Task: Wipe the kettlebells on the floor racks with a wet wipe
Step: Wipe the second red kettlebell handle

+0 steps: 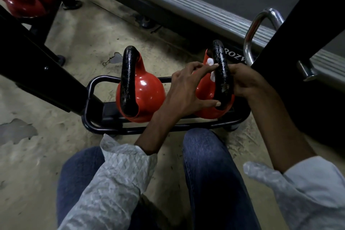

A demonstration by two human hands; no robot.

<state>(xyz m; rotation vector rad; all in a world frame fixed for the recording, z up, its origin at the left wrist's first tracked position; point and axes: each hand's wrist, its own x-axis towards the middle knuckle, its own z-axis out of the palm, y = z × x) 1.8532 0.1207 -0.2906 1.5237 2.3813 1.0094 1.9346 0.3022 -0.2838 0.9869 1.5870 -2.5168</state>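
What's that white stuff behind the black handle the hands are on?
A wet wipe, behind the handle of the right kettlebell. Only two white bits show; the handle and a finger of the left hand cover the rest.

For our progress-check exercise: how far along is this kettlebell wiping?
Done: unclear; the left kettlebell shines, which proves nothing. In hand: the left hand presses the wet wipe on the handle of the right kettlebell, the right hand gripping it. Left: possibly its red body, and the far kettlebells at upper left.

Left grip spreads straight forefinger and thumb; right grip curls round the handle.
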